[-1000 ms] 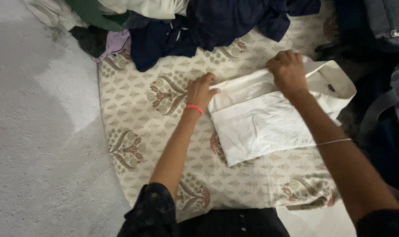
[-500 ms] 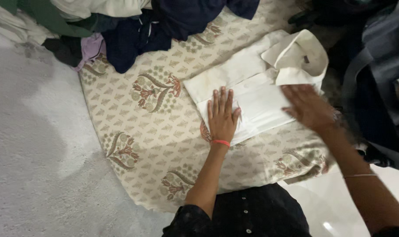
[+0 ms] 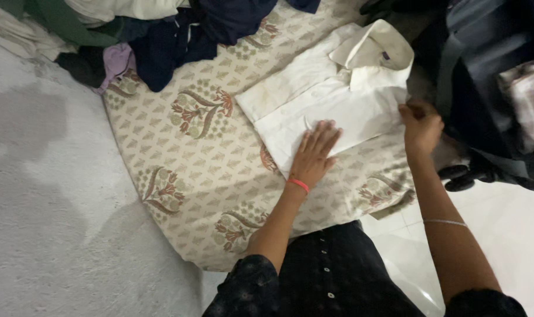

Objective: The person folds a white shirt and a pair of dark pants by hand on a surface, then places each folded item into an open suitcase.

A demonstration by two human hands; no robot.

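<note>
Two bare hands are seen over a folded white shirt (image 3: 331, 100) that is laid on a cream floral-patterned cloth (image 3: 190, 158). The left hand (image 3: 314, 154) is pressed flat on the shirt's near edge, palm down, with the fingers spread lightly and pointed away from the body; a red band (image 3: 299, 185) is worn at its wrist. The right hand (image 3: 420, 126) is closed at the shirt's right edge, and a bit of the white fabric appears to be pinched between thumb and fingers, though the exact grip cannot be told. A thin silver bangle (image 3: 446, 222) is worn further down that forearm. Beyond the fingertips of both hands, the shirt's collar (image 3: 370, 50) is turned upward at the far end of the fold. Far to the left of the left hand and beyond it, a heap of dark and pale clothes (image 3: 161, 29) is piled on the cloth's far edge. Just right of the right hand, a dark bag (image 3: 490, 76) is seen. Grey floor (image 3: 49, 205) lies well left of the left hand.
</note>
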